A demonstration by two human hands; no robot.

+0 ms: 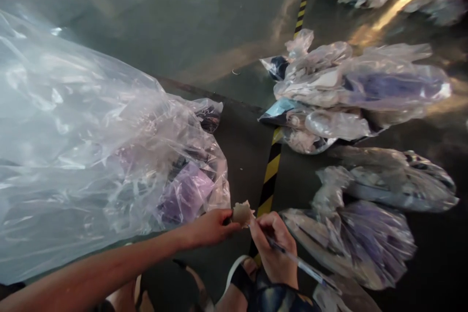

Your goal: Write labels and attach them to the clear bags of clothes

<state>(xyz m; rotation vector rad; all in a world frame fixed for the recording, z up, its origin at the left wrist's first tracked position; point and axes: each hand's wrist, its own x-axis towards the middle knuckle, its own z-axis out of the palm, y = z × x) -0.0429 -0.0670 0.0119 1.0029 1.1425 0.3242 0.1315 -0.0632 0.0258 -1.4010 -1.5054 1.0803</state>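
Between the thumb and fingers of my left hand [214,226] is a small beige scrap of paper [241,213] with ragged edges. My right hand [276,248] is closed around a slim, clear-barrelled pen [302,264], whose back end slants down to the right. The fingertips of that hand meet the right edge of the scrap; the pen's tip is hidden by them. Left of both hands lies a large clear plastic bag [73,131], with a purple item [188,192] showing through its film.
Several filled clear bags lie on the dark floor at the right, among them one with purple contents [376,243] and a long one with blue-violet contents [395,83]. Black-and-yellow tape [270,175] runs along the floor. A sandalled foot [241,275] is just below my hands.
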